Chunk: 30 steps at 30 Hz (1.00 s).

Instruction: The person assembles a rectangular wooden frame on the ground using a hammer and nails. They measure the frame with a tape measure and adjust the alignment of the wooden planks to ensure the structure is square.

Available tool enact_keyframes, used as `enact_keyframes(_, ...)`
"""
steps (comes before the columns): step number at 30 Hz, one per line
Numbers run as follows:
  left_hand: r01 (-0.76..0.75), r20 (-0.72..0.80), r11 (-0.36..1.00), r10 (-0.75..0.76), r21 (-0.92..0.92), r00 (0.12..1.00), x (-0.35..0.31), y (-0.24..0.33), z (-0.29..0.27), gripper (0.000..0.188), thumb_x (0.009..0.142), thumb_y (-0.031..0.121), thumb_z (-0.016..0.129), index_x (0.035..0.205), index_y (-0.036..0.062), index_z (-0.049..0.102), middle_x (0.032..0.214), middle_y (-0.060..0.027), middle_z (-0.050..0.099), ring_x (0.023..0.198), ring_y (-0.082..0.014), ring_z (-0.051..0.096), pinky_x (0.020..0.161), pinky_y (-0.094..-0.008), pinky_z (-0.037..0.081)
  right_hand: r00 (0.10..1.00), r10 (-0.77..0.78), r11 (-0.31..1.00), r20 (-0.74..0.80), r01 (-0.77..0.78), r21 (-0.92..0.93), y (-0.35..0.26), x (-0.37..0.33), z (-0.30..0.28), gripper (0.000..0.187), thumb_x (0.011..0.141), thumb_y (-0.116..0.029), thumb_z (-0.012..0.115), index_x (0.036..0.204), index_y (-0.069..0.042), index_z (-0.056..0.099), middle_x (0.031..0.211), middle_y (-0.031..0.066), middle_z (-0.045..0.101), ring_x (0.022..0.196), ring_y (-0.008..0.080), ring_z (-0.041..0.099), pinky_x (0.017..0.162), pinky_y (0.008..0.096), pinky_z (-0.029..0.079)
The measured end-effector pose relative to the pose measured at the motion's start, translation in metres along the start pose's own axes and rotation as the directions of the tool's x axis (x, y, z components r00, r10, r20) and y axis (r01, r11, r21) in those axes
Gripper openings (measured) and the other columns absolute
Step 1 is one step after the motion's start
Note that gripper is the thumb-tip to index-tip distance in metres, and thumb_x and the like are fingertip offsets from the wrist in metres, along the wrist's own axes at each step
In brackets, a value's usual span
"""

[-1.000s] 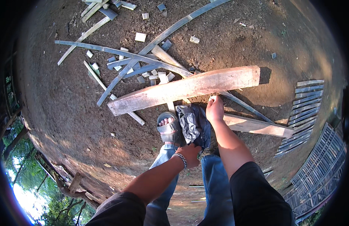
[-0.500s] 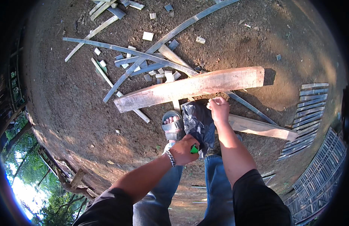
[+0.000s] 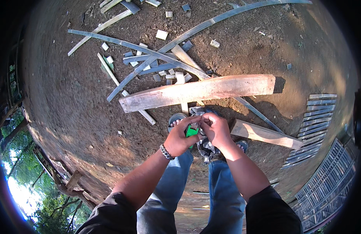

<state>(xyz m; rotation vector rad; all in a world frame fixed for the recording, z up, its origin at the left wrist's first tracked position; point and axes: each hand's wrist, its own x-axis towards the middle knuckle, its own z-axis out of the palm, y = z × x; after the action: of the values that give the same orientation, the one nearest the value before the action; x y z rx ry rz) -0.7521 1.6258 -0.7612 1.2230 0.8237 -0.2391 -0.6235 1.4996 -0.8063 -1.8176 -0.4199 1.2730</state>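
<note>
My left hand [image 3: 178,138] is closed around a small bright green object [image 3: 192,132] whose kind I cannot make out; something pale shows at its upper end. Close beside it, my right hand [image 3: 214,128] has its fingers pinched at the crumpled black plastic bag [image 3: 206,150]. Both hands meet over the bag, in front of my legs. Parts of the bag are hidden behind the fingers, with folds showing above and below them. Just beyond the hands, a thick, slightly bowed wooden board [image 3: 200,90] lies across other pieces.
Long grey bamboo strips [image 3: 203,24] cross on the dirt beyond the board, among small cut blocks [image 3: 161,34]. A second plank [image 3: 266,135] lies to the right. Slatted bamboo panels [image 3: 328,175] are at the far right. My sandalled foot [image 3: 177,118] is near the board.
My right hand has come down and left to meet my left hand. The left has risen with the green object. The bag, stretched between them before, is now gathered and bunched.
</note>
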Motion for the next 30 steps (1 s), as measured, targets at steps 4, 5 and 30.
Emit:
enact_keyframes(4, 0.083, -0.034, 0.99, -0.088, -0.113, 0.996, -0.007, -0.005, -0.009, 0.063, 0.081, 0.016, 0.076, 0.138, -0.0009, 0.055, 0.13, -0.0137, 0.062, 0.119, -0.0197, 0.058, 0.104, -0.0341, 0.043, 0.98, 0.193, 0.952, 0.043, -0.198, 0.235, -0.006, 0.007, 0.015, 0.027, 0.087, 0.0, 0.073, 0.101, -0.003, 0.051, 0.085, 0.0113, 0.071, 0.075, 0.0111, 0.065, 0.065, 0.0277, 0.051)
enact_keyframes(5, 0.073, -0.052, 0.991, -0.079, -0.109, 0.995, -0.008, -0.006, -0.012, 0.065, 0.08, 0.018, 0.079, 0.138, -0.0014, 0.055, 0.131, -0.0154, 0.061, 0.122, -0.0213, 0.057, 0.105, -0.0351, 0.043, 0.979, 0.193, 0.953, 0.064, -0.202, 0.225, -0.007, 0.011, 0.019, 0.026, 0.087, 0.0, 0.073, 0.101, -0.003, 0.051, 0.085, 0.011, 0.071, 0.076, 0.0109, 0.065, 0.065, 0.0277, 0.051)
enact_keyframes(30, 0.299, 0.059, 0.677, -0.354, -0.673, 0.933, -0.095, -0.073, -0.099, 0.034, 0.085, -0.001, 0.071, 0.119, -0.0022, 0.067, 0.104, -0.0037, 0.071, 0.088, -0.0111, 0.066, 0.083, -0.0267, 0.052, 0.997, 0.062, 0.676, -0.039, -0.071, -0.733, -0.017, 0.26, 0.011, 0.053, 0.079, -0.026, 0.072, 0.125, -0.002, 0.062, 0.121, 0.0206, 0.067, 0.11, 0.0334, 0.067, 0.099, 0.0398, 0.051)
